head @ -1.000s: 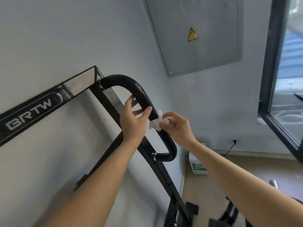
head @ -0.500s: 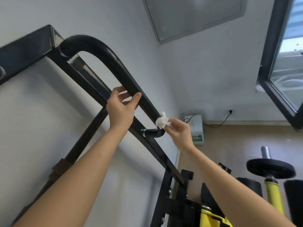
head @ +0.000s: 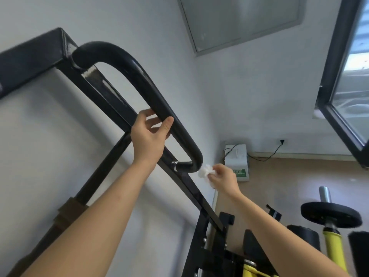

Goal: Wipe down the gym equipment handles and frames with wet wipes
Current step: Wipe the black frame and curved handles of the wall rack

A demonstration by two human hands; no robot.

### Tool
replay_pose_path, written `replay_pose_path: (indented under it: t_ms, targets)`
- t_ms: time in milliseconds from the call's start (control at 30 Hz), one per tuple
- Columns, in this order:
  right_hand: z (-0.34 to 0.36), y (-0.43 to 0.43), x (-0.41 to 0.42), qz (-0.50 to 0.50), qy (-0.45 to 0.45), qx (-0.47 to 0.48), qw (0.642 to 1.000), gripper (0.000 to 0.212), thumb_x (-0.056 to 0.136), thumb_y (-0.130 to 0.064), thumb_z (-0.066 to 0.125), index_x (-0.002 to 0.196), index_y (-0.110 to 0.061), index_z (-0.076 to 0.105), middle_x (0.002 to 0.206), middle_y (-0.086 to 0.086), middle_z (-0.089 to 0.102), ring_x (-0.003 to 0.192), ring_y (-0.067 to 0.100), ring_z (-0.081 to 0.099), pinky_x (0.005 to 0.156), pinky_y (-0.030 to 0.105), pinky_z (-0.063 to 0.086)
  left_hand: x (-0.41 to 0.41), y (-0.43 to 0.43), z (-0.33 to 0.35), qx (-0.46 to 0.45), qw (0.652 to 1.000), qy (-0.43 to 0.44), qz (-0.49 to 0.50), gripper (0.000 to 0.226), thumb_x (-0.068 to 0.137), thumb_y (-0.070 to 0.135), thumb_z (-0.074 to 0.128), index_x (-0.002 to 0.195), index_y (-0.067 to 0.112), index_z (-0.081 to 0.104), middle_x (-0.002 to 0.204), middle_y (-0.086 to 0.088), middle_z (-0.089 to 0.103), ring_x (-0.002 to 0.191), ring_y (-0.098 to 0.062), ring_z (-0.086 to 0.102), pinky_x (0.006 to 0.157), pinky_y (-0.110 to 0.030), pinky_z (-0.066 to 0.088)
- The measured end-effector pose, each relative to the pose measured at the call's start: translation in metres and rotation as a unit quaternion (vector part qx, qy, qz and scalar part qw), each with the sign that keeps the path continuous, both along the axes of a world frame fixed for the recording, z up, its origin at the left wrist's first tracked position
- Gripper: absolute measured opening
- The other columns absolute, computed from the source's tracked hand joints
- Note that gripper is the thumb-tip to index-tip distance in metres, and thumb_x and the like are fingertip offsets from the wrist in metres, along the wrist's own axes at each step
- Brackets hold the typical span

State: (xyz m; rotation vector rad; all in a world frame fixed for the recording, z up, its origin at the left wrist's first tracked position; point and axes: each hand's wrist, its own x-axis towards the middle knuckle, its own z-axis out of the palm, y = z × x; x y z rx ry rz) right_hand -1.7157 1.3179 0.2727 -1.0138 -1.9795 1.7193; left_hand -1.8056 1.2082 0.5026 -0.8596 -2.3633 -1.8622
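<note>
The left hand is gripping the handle, the curved black bar sweeping from the upper left down through the centre of the frame. Its fingers are hooking over the far side and the thumb is pressing the near side, so it is clamped on the bar about two thirds of the way down.

Lower, right of centre, the right hand is pinching a wipe, fingers closed tight on the crumpled white wad. The wipe is sitting right at the outer edge of the handle's bottom bend, where the bar is hooking back toward the frame; whether it is touching or just beside, I cannot tell.

The frame, a glossy black beam, is running diagonally behind the handle, from the upper left corner down to the bottom centre, meeting the handle at a silver collar.

In the lower right a black weight plate is sitting on a yellow post. A white box with a green label is standing on the floor against the wall, a cable running from it. A window is filling the right edge, and a grey panel is hanging at the top.
</note>
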Motion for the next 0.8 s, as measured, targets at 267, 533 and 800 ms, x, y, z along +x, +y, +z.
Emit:
replay_pose_path:
  t_ms: [267, 533, 800]
  targets:
    - [0.196, 0.097, -0.045, 0.074, 0.184, -0.036, 0.979, 0.022, 0.096, -0.009, 0.061, 0.115, -0.010, 0.073, 0.100, 0.017, 0.071, 0.079, 0.026, 0.070, 0.070, 0.038, 0.064, 0.008, -0.001, 0.016, -0.017, 0.998, 0.046, 0.041, 0.035, 0.081, 0.024, 0.084, 0.113, 0.026, 0.068, 0.104, 0.011, 0.075, 0.093, -0.008, 0.074, 0.082, -0.027, 0.062]
    - [0.352, 0.089, -0.127, 0.217, 0.229, -0.148, 0.937, 0.010, 0.098, -0.007, 0.060, 0.106, -0.003, 0.063, 0.103, 0.010, 0.061, 0.086, 0.026, 0.068, 0.074, 0.042, 0.064, 0.011, 0.013, 0.072, 0.070, 0.985, 0.098, 0.125, 0.027, 0.081, 0.022, 0.083, 0.099, 0.032, 0.066, 0.093, 0.016, 0.072, 0.081, 0.001, 0.071, 0.066, -0.008, 0.053]
    - [0.427, 0.074, -0.195, 0.352, 0.214, -0.150, 0.899, 0.025, 0.100, -0.010, 0.057, 0.121, 0.002, 0.060, 0.116, 0.022, 0.058, 0.085, 0.034, 0.069, 0.068, 0.043, 0.064, -0.002, 0.011, 0.065, 0.067, 0.988, 0.073, 0.115, 0.026, 0.078, 0.026, 0.086, 0.098, 0.025, 0.071, 0.091, 0.012, 0.077, 0.084, -0.022, 0.075, 0.082, -0.044, 0.063]
